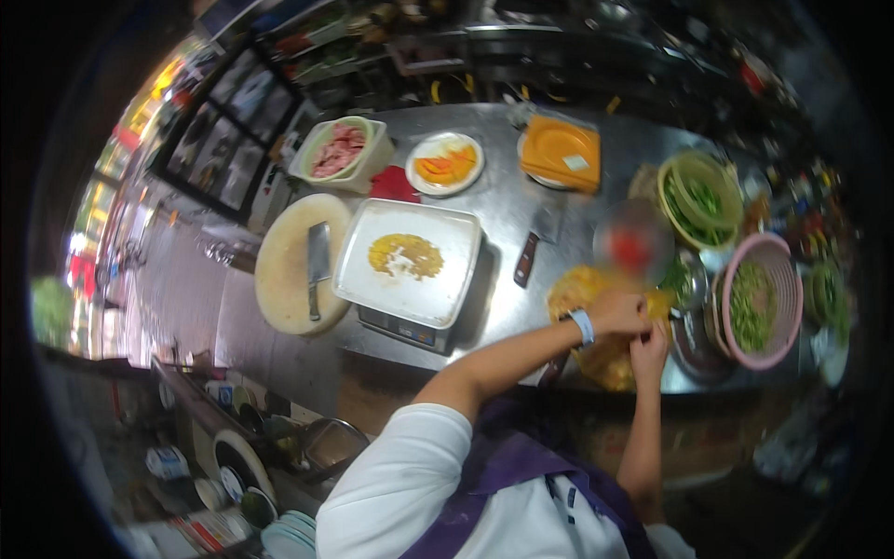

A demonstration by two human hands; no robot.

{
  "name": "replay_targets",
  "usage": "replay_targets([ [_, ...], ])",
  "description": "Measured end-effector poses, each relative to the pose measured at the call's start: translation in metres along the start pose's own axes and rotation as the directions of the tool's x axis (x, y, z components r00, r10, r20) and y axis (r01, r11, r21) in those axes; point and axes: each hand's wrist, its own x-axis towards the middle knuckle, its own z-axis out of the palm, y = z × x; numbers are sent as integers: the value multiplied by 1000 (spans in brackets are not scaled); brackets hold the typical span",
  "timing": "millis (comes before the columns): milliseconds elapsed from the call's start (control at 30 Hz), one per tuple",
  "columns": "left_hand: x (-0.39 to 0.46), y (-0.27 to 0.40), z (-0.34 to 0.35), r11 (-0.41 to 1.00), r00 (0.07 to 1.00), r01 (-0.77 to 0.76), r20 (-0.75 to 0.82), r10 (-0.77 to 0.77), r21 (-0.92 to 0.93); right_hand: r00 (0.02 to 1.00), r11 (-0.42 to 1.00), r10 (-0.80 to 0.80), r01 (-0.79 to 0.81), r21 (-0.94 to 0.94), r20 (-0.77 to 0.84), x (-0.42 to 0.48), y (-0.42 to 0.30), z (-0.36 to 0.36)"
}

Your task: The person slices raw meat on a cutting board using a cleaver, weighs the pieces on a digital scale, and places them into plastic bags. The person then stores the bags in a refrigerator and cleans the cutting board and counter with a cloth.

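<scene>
My left hand point(621, 312), with a pale band on its wrist, and my right hand point(651, 347) meet at the gathered top of a yellowish plastic bag point(609, 367). Fingers of both hands are closed on the bag's plastic. Its body rests at the table's front edge, bulging below and behind my left wrist point(583, 328). What fills it looks yellow, but its kind cannot be made out. Left of the bag lies a cleaver-like tool with a brown wooden handle point(527, 260). Just beyond my hands a blurred patch hides part of the table.
A white tray point(457, 276) with yellow bits sits on a digital scale point(398, 328). A cleaver point(318, 255) lies on a round chopping board point(279, 279). Behind stand a meat tub point(380, 150), a plate point(412, 185) and orange trays point(559, 150). Vegetable baskets point(786, 293) crowd the right.
</scene>
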Motion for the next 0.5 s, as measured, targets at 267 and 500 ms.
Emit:
replay_targets([
  [267, 9, -34, -11, 938, 957, -218, 129, 260, -271, 985, 995, -33, 17, -96, -167, 6, -25, -5],
  [500, 4, -38, -22, 972, 954, -205, -198, 224, 110, 998, 966, -9, -7, -257, -58, 2, -9, -10],
])
